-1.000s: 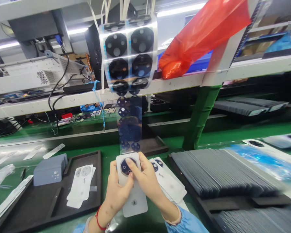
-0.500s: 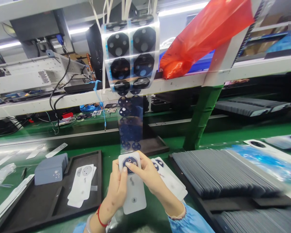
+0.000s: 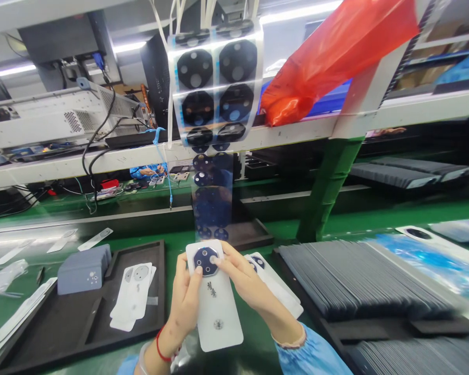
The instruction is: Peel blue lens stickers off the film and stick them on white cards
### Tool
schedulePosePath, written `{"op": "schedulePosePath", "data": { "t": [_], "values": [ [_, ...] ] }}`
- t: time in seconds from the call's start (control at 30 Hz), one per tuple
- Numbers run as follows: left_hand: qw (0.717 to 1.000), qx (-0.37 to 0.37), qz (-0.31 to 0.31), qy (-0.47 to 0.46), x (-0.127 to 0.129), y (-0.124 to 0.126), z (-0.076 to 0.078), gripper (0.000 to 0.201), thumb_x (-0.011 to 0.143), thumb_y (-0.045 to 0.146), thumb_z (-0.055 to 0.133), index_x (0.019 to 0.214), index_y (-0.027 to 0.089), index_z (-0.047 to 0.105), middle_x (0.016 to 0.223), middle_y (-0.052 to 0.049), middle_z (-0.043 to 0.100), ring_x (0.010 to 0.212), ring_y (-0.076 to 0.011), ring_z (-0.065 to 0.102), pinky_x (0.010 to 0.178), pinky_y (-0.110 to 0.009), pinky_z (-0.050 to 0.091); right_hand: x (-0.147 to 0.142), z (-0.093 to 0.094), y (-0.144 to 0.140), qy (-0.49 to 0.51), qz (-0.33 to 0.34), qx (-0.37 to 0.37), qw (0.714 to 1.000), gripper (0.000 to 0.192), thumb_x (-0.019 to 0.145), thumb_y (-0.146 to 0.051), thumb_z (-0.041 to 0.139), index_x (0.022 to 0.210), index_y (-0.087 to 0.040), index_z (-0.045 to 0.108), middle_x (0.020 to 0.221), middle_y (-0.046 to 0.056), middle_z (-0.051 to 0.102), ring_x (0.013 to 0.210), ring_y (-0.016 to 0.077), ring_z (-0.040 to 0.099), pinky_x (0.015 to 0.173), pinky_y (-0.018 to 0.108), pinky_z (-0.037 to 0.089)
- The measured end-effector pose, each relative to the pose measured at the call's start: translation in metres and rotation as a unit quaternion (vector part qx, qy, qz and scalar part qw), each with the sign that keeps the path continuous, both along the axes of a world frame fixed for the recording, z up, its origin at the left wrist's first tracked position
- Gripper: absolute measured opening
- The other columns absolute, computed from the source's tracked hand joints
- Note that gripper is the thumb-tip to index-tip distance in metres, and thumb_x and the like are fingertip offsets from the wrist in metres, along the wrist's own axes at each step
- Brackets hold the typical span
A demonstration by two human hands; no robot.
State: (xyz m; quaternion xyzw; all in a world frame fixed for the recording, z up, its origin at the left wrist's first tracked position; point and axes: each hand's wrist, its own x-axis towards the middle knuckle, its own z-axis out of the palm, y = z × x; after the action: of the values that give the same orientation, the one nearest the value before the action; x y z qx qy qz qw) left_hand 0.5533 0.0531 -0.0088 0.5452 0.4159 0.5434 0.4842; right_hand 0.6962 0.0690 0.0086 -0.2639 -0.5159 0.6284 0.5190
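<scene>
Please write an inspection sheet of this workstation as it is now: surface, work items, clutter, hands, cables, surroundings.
Surface: green bench mat, mostly covered by trays.
Work items: white phone back cover held over the bench; dark octagonal camera lens piece sits in its top cutout.
Clutter: black tray with loose white covers and a grey stack of covers; more white covers; rows of dark panels.
Hands: left hand grips the cover's left edge; right hand presses at the lens piece.
Cables: black cables and a blue coiled cord hang from the shelf.
Surroundings: hanging lens film strip; red plastic bag; white metal shelf.
</scene>
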Motion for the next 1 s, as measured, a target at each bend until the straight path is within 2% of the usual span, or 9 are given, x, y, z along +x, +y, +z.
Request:
{"op": "schedulePosePath", "data": {
  "t": [0.1,0.2,0.3,0.4,0.47,0.57,0.67,0.77,1.0],
  "values": [
    [0.999,0.000,-0.006,0.048,0.000,0.003,0.005,0.040,0.092,0.052,0.050,0.117,0.022,0.042,0.081,-0.002,0.068,0.059,-0.0156,0.062,0.052,-0.024,0.045,0.002,-0.002,0.002,-0.006,0.027,-0.002,1.000,0.045,0.082,-0.039,0.069,0.120,-0.025,0.049,0.094,0.001,0.069,0.080,0.0164,0.067,0.072,0.028,0.051],
    [0.989,0.030,0.000,0.143,-0.021,0.020,0.011,0.043,0.095,0.048,0.045,0.128,0.020,0.037,0.082,-0.004,0.072,0.071,-0.0190,0.068,0.070,-0.032,0.052,0.021,-0.006,0.015,-0.065,-0.065,0.011,0.996,0.048,0.078,-0.042,0.072,0.118,-0.024,0.052,0.097,0.002,0.069,0.083,0.0181,0.067,0.073,0.029,0.052],
    [0.966,0.071,0.135,0.210,-0.074,0.053,0.011,0.055,0.093,0.047,0.047,0.136,0.020,0.026,0.095,-0.008,0.074,0.087,-0.0229,0.071,0.086,-0.040,0.052,0.063,-0.017,0.040,-0.207,-0.171,0.001,0.963,0.041,0.076,-0.043,0.070,0.109,-0.022,0.056,0.093,0.002,0.069,0.079,0.0192,0.067,0.067,0.028,0.052],
    [0.880,-0.042,0.234,0.411,-0.135,0.090,-0.002,0.056,0.091,0.045,0.046,0.137,0.022,0.024,0.121,-0.010,0.067,0.109,-0.0203,0.066,0.092,-0.035,0.050,0.104,-0.040,0.066,-0.343,-0.228,-0.063,0.909,0.030,0.075,-0.034,0.066,0.101,-0.020,0.058,0.091,0.003,0.069,0.080,0.0200,0.068,0.067,0.027,0.052],
    [0.840,-0.118,0.248,0.468,-0.164,0.107,-0.017,0.062,0.082,0.047,0.057,0.131,0.016,0.036,0.129,-0.019,0.061,0.118,-0.0307,0.061,0.095,-0.044,0.048,0.120,-0.060,0.080,-0.378,-0.234,-0.092,0.891,0.029,0.068,-0.023,0.069,0.095,-0.019,0.059,0.086,0.003,0.070,0.079,0.0202,0.068,0.068,0.027,0.052],
    [0.781,-0.219,0.259,0.524,-0.181,0.116,-0.044,0.080,0.056,0.050,0.076,0.116,0.003,0.052,0.129,-0.037,0.051,0.122,-0.0526,0.050,0.094,-0.061,0.042,0.126,-0.087,0.093,-0.418,-0.240,-0.121,0.868,0.032,0.057,-0.012,0.071,0.086,-0.019,0.061,0.076,0.001,0.068,0.080,0.0233,0.069,0.074,0.031,0.052],
    [0.744,-0.270,0.248,0.559,-0.180,0.118,-0.065,0.085,0.042,0.047,0.082,0.111,0.003,0.057,0.130,-0.037,0.050,0.125,-0.0548,0.045,0.094,-0.062,0.041,0.119,-0.103,0.103,-0.427,-0.284,-0.114,0.851,0.045,0.055,-0.013,0.073,0.098,-0.016,0.062,0.095,0.012,0.069,0.103,0.0342,0.065,0.089,0.044,0.048],
    [0.727,-0.283,0.231,0.582,-0.178,0.121,-0.076,0.087,0.039,0.045,0.084,0.111,0.007,0.058,0.134,-0.032,0.050,0.128,-0.0509,0.044,0.096,-0.059,0.042,0.104,-0.109,0.110,-0.378,-0.310,-0.065,0.870,0.060,0.065,-0.024,0.073,0.121,-0.014,0.054,0.117,0.019,0.063,0.121,0.0356,0.056,0.101,0.049,0.042],
    [0.724,-0.266,0.244,0.588,-0.172,0.123,-0.071,0.085,0.046,0.032,0.083,0.119,0.003,0.050,0.132,-0.032,0.051,0.121,-0.0491,0.052,0.095,-0.054,0.043,0.054,-0.119,0.115,-0.193,-0.261,0.040,0.945,0.100,0.075,-0.046,0.070,0.151,-0.024,0.010,0.121,0.013,0.066,0.111,0.0242,0.066,0.097,0.045,0.051]
  ]
}}
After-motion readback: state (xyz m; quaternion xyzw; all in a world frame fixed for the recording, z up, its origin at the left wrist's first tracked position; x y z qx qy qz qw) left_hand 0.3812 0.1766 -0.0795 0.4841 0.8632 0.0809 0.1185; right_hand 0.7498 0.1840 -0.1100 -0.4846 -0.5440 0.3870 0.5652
